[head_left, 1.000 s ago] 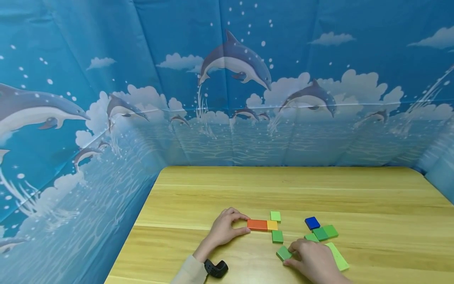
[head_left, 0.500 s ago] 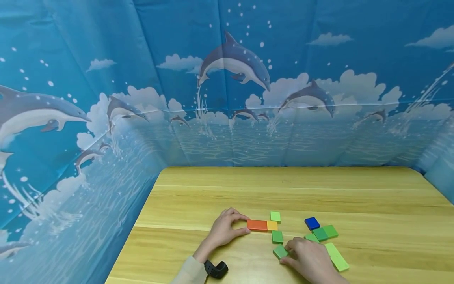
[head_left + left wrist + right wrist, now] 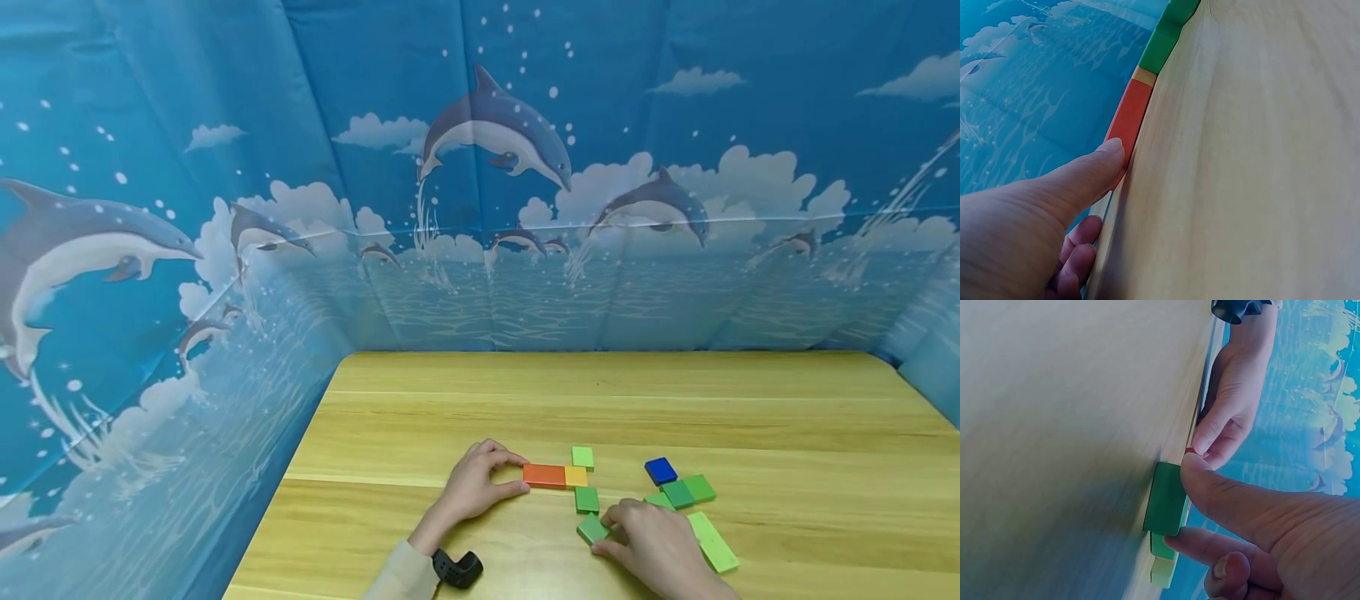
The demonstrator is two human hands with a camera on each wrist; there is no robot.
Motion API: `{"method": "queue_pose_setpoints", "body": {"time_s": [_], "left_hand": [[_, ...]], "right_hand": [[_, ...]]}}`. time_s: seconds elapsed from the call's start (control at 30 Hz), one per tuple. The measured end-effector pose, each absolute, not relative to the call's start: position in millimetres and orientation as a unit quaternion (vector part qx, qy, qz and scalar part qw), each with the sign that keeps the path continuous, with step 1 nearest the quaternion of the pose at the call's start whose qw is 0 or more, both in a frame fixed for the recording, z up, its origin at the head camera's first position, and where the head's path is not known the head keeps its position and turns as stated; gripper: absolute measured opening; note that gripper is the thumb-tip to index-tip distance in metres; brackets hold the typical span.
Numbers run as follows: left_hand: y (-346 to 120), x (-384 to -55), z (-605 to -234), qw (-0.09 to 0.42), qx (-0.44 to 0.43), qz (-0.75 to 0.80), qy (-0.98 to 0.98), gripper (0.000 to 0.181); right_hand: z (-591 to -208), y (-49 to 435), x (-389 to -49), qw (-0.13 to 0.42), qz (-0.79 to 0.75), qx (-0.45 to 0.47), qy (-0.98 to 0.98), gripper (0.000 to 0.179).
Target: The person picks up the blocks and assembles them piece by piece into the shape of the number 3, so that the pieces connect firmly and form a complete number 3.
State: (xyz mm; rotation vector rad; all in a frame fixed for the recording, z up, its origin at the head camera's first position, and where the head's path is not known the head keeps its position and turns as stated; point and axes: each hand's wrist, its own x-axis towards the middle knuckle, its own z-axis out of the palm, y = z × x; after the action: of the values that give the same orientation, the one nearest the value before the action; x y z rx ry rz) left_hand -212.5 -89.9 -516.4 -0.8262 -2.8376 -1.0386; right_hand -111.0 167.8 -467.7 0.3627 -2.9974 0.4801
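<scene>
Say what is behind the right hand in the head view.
Past the right hand, a green block partly shows; the hand hides its near edge. The long lime block shows alongside. Anything directly behind the hand is covered and unseen.

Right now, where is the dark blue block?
In the head view, the dark blue block lies right of centre on the table, beyond the right hand, close by the far-left corner of the darker green block.
</scene>
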Motion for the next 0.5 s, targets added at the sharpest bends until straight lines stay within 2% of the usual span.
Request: {"method": "queue_pose_setpoints", "body": {"time_s": [0.5], "left_hand": [[-90.3, -213.0, -517.3, 0.005, -0.265, -0.334, -0.905, 0.037]], "right_hand": [[-468.6, 170.2, -112.4, 0.039, 0.171, 0.122, -0.977, 0.031]]}}
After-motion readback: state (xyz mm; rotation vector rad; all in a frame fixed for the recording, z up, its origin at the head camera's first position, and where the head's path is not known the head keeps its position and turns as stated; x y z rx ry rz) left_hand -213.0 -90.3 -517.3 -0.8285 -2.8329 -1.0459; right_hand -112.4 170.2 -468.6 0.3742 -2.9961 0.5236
